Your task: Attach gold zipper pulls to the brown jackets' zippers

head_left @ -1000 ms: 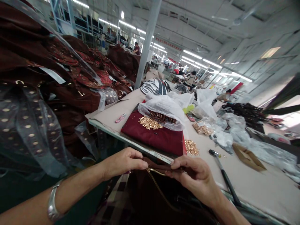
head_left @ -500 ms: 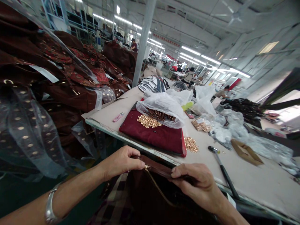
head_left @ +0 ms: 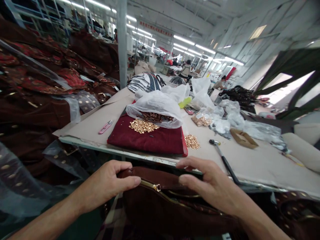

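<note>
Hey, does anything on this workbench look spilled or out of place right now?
Yes. Gold studs lie loose on the bare table, off the red cloth that holds the other pile. A hammer lies near the table's edge.
</note>
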`<state>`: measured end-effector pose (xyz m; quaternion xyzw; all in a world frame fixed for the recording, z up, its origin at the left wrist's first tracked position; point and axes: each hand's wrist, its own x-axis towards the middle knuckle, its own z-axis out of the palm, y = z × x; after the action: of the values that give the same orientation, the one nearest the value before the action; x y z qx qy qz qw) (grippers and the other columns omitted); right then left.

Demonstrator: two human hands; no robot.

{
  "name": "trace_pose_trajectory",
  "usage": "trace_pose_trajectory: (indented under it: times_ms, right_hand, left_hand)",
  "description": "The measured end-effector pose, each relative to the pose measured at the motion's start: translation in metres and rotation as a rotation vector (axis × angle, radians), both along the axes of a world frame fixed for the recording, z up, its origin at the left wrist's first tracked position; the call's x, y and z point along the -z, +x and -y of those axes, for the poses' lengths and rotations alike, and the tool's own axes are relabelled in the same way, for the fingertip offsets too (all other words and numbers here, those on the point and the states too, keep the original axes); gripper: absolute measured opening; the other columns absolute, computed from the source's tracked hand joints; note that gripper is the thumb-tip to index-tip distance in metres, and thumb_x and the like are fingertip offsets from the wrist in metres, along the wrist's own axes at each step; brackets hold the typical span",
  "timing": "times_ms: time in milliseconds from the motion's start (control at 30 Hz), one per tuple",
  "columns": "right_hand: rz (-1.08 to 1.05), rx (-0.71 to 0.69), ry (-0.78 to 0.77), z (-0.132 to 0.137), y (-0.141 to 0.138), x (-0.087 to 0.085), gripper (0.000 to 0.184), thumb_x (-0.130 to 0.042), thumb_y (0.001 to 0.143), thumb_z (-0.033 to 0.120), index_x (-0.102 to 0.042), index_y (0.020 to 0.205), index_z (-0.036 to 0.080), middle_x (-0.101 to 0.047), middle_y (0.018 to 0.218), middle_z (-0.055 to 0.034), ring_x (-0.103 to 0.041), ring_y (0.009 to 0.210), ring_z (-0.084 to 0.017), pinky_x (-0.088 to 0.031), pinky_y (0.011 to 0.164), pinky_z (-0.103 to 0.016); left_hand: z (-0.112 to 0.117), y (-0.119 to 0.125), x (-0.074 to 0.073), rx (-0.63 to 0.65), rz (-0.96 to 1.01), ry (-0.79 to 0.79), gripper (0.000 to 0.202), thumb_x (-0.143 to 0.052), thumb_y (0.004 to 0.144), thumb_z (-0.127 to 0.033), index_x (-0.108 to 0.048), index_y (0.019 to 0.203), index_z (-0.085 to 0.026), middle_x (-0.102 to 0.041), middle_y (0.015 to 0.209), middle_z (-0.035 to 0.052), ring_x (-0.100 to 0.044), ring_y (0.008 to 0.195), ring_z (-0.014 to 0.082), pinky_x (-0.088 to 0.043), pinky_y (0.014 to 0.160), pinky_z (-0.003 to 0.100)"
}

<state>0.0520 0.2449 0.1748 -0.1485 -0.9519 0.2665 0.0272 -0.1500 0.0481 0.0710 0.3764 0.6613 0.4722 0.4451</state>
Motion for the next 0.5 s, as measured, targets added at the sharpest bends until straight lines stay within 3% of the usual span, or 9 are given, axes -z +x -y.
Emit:
trace_pose_trajectory:
  times_ms: [100,200,267,333,400,467,500]
  right_hand:
    - [0.084,-0.141,0.084,0.025,-0.020,0.019,0.038,-0.072,0.088,0.042,-0.066,0.120,0.024,-0.069,0.112,-0.0049,-0.062,0.102,-0.023,-0.047,0.090,-0.034]
    - [0.096,-0.175,0.269,0.029,-0.031,0.046,0.015,-0.065,0.093,0.030,-0.068,0.101,0.019,-0.069,0.098,-0.0058,-0.063,0.091,-0.023,-0.046,0.081,-0.033]
    - [0.074,-0.155,0.359,0.020,-0.036,0.059,0.010,-0.057,0.095,0.020,-0.066,0.091,0.018,-0.068,0.088,-0.0039,-0.062,0.080,-0.020,-0.043,0.071,-0.030]
    - [0.047,-0.130,0.421,0.008,-0.043,0.063,0.009,-0.057,0.095,0.019,-0.064,0.090,0.018,-0.067,0.086,-0.0031,-0.062,0.076,-0.018,-0.040,0.066,-0.030]
    - [0.022,-0.107,0.477,-0.006,-0.054,0.061,0.009,-0.056,0.096,0.021,-0.062,0.090,0.018,-0.067,0.086,-0.0029,-0.061,0.077,-0.018,-0.039,0.066,-0.030]
    - [0.019,-0.076,0.526,-0.020,-0.068,0.057,0.009,-0.056,0.096,0.022,-0.062,0.090,0.018,-0.067,0.086,-0.0031,-0.062,0.078,-0.018,-0.039,0.067,-0.029]
    - [0.023,-0.057,0.545,-0.028,-0.075,0.055,0.009,-0.056,0.095,0.022,-0.062,0.090,0.018,-0.068,0.087,-0.0034,-0.062,0.079,-0.018,-0.039,0.067,-0.029]
  left_hand:
    - [-0.002,0.004,-0.008,-0.035,-0.140,-0.060,0.042,-0.060,0.080,-0.060,-0.061,0.076,-0.018,-0.052,0.066,-0.0034,-0.047,0.062,0.0138,-0.033,0.053,0.022]
    - [-0.003,0.000,-0.012,-0.081,-0.340,-0.095,0.045,-0.055,0.082,-0.061,-0.053,0.067,-0.019,-0.046,0.061,-0.0046,-0.044,0.058,0.0127,-0.031,0.051,0.023]
    - [-0.006,-0.004,-0.014,-0.157,-0.560,-0.071,0.043,-0.054,0.085,-0.059,-0.055,0.070,-0.019,-0.050,0.063,-0.0041,-0.049,0.059,0.0141,-0.034,0.053,0.026]
    - [-0.016,-0.003,-0.016,-0.311,-0.895,0.097,0.032,-0.054,0.090,-0.049,-0.064,0.090,-0.019,-0.063,0.080,0.0005,-0.060,0.075,0.0200,-0.044,0.067,0.031]
    - [-0.031,0.004,-0.016,-0.418,-1.235,0.387,0.027,-0.052,0.094,-0.030,-0.064,0.113,-0.016,-0.067,0.110,0.0079,-0.061,0.104,0.0264,-0.044,0.092,0.040]
    - [-0.051,0.013,-0.012,-0.394,-1.449,0.607,0.029,-0.049,0.094,-0.015,-0.064,0.119,-0.013,-0.064,0.126,0.0116,-0.055,0.121,0.0273,-0.036,0.107,0.042]
    - [-0.062,0.017,-0.007,-0.360,-1.509,0.640,0.030,-0.049,0.093,-0.012,-0.065,0.119,-0.012,-0.064,0.127,0.0120,-0.055,0.121,0.0264,-0.035,0.108,0.040]
